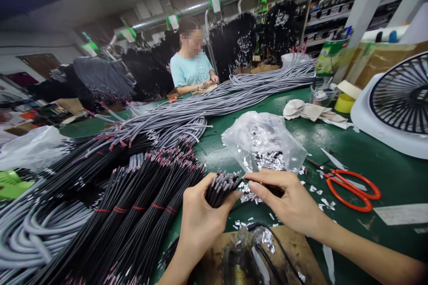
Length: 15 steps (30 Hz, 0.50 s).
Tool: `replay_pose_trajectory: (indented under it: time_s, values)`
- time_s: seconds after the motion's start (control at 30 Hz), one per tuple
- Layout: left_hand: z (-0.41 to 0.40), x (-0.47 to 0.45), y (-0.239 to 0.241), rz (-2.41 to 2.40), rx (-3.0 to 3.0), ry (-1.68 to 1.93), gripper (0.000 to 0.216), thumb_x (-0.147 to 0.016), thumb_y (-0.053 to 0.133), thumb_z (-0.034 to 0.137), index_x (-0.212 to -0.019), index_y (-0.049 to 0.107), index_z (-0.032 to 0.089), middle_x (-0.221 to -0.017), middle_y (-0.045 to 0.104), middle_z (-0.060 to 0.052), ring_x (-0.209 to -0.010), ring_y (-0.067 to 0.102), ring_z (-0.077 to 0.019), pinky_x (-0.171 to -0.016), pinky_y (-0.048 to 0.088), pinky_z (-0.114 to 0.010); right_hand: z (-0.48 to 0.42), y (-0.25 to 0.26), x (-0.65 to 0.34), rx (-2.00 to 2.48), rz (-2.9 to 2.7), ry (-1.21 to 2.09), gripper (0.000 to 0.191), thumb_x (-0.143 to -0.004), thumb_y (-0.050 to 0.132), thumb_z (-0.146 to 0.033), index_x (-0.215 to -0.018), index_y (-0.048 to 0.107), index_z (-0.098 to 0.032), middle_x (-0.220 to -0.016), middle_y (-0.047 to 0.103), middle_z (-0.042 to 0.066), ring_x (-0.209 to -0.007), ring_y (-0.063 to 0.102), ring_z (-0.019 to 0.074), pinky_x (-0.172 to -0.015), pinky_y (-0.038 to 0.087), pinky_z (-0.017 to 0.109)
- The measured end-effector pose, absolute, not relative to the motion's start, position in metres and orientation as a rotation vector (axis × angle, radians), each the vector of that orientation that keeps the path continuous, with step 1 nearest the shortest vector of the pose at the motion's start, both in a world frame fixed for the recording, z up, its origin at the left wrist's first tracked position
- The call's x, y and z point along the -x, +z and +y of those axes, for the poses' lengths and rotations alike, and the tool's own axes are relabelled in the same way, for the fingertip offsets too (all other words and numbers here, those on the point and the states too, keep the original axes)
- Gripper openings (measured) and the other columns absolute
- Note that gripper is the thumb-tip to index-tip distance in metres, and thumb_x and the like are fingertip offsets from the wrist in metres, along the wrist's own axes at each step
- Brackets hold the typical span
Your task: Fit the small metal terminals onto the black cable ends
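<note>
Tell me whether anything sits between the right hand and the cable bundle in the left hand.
Nothing visible does. The right hand sits just beside the cable bundle gripped by the left hand; foil scraps lie lower, on the table.

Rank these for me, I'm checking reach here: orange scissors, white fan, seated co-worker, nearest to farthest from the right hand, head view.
From the right hand:
1. Orange scissors, just right of it on the table.
2. White fan, farther right and back.
3. Seated co-worker, across the table, far left.
</note>
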<state>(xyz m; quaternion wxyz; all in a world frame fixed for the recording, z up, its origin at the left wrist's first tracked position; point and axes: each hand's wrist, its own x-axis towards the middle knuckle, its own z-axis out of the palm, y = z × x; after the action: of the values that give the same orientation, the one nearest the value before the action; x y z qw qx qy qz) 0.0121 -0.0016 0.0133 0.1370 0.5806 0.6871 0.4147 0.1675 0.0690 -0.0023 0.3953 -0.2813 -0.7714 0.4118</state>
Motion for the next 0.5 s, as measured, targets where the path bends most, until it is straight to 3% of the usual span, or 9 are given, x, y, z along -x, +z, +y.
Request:
replay_pose_trajectory:
  time_s: [0.27, 0.4, 0.5]
  values:
    - [-0.004, -0.008, 0.015, 1.852, -1.603, 1.188, 0.022, -0.071, 0.066, 0.031, -0.063, 0.051, 0.017, -0.056, 0.053, 0.002, -0.052, 0.048, -0.0129, -0.046, 0.038, -0.022, 0.07, -0.003, -0.169, 0.732, -1.883, 1.1, 0.018, -0.079, 0.059, -0.027, -0.092, 0.07, -0.02, -0.081, 0.069, 0.003, -0.071, 0.061, 0.0147, -0.062, 0.047, 0.025]
    - [-0.004, -0.016, 0.014, 1.881, -1.668, 1.129, 0.022, -0.069, 0.066, 0.026, -0.06, 0.049, 0.017, -0.054, 0.046, 0.004, -0.05, 0.041, -0.0108, -0.045, 0.034, -0.021, 0.067, -0.005, -0.168, 0.76, -1.804, 1.144, 0.016, -0.073, 0.065, -0.028, -0.081, 0.071, -0.016, -0.062, 0.062, 0.001, -0.052, 0.05, 0.01, -0.044, 0.037, 0.02]
    - [-0.001, -0.018, 0.011, 1.897, -1.673, 1.085, 0.018, -0.069, 0.066, 0.026, -0.063, 0.052, 0.016, -0.056, 0.048, 0.003, -0.052, 0.041, -0.0111, -0.047, 0.035, -0.021, 0.064, -0.003, -0.166, 0.755, -1.763, 1.163, 0.014, -0.073, 0.06, -0.021, -0.073, 0.072, -0.013, -0.05, 0.056, -0.001, -0.044, 0.041, 0.0079, -0.041, 0.031, 0.02]
